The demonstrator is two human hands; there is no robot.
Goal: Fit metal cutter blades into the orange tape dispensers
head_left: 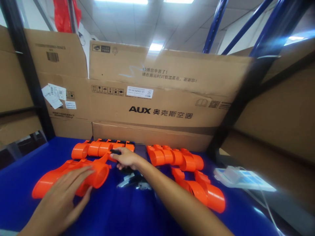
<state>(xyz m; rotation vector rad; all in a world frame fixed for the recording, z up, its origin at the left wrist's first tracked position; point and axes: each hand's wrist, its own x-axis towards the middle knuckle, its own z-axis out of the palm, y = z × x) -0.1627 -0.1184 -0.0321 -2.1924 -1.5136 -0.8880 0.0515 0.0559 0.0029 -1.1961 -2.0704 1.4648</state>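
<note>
Several orange plastic tape dispensers lie on a blue table [128,213]. My left hand [62,200] rests with fingers spread on one orange dispenser [97,173] at the front left. My right hand [125,158] reaches forward and closes its fingers on a small dark object [115,151] beside the back row of dispensers [98,148]. Another group of orange dispensers [177,157] lies to the right, with more of them [204,190] nearer me.
A metal tool [130,180] lies under my right forearm. Large cardboard boxes [162,95] wall off the back of the table. A white and blue device [242,178] with a cable sits at the right. Dark shelf posts [29,78] stand at both sides.
</note>
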